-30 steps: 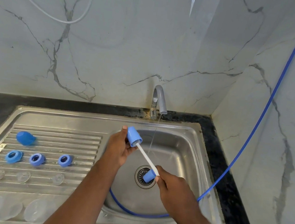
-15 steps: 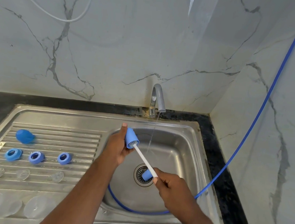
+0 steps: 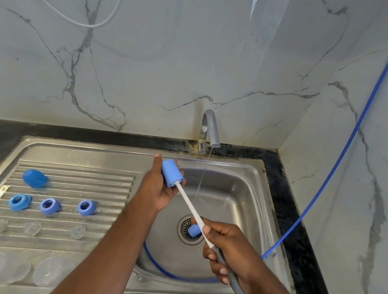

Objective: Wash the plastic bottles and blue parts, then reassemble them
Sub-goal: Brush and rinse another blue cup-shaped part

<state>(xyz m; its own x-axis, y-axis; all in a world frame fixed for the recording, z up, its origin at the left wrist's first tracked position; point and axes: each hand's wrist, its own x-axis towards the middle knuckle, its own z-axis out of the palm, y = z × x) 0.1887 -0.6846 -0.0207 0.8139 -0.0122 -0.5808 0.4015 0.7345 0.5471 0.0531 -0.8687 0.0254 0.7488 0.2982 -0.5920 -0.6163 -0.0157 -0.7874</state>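
We held a cap [image 3: 171, 172] over the sink [image 3: 238, 193].
Our left hand [image 3: 158, 191] gripped it; our right hand [image 3: 234, 251] gripped the brush [image 3: 189, 204].

The grey tap [image 3: 210, 127] stands beyond your left fingers [image 3: 157, 159], and its thin water stream [image 3: 202, 175] falls just right of them. The drain [image 3: 183, 225] lies beneath your right fingers [image 3: 211, 256]. A blue hose [image 3: 299, 220] drops from the wall into the sink [image 3: 242, 198], curving under those fingers.
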